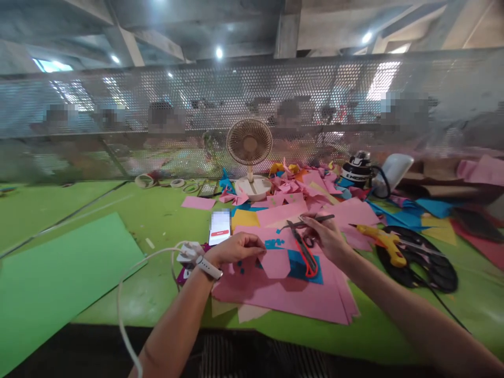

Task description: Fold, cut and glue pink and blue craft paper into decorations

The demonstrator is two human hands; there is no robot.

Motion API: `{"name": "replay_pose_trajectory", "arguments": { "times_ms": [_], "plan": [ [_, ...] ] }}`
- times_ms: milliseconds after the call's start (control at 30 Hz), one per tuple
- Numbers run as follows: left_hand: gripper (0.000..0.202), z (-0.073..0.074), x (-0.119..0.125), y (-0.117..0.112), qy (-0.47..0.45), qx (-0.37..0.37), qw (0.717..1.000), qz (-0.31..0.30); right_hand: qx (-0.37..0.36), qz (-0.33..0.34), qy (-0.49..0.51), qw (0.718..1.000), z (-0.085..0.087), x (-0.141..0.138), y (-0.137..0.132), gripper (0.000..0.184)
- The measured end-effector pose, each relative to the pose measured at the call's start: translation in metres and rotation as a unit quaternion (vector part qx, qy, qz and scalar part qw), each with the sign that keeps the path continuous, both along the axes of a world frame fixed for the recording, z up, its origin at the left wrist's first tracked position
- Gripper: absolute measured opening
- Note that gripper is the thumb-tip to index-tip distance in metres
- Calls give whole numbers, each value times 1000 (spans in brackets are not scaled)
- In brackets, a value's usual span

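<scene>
My left hand (241, 247), with a white watch on its wrist, pinches the left edge of a small pink paper piece (276, 263). My right hand (323, 235) grips dark tweezers (299, 224), and a tiny blue paper bit (278, 231) is at their tip. Below the tweezers lies a red and black utility knife (306, 254), with a dark ring-shaped handle (310, 241) beside it. Small blue cut pieces (274, 243) are scattered between my hands. A blue sheet (315, 276) lies partly under the knife, on a stack of pink sheets (283, 302).
A phone (219, 227) and white charger (191, 252) with a cable stand left of my hands. A yellow glue gun (388, 245) rests on a black round tray (441, 262) at right. Behind are a fan (249, 143) and folded paper (291, 184). A green sheet (71, 278) lies left.
</scene>
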State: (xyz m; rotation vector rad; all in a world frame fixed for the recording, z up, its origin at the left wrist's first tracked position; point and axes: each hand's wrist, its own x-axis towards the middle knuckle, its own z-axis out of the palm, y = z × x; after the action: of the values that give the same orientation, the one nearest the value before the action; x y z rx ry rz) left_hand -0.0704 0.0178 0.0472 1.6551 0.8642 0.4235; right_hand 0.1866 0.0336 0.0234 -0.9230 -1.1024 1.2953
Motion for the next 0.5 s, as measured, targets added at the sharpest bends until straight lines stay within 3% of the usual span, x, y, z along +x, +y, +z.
{"name": "replay_pose_trajectory", "arguments": {
  "times_ms": [167, 500],
  "plan": [
    [32, 1, -2, -2, 5, -23, 999, 29, -7, 61, -14, 998, 10, -8, -24, 26],
    [30, 1, -1, 0, 17, 39, 999, 2, -8, 77, -54, 996, -2, -8, -36, 27]
  ]
}}
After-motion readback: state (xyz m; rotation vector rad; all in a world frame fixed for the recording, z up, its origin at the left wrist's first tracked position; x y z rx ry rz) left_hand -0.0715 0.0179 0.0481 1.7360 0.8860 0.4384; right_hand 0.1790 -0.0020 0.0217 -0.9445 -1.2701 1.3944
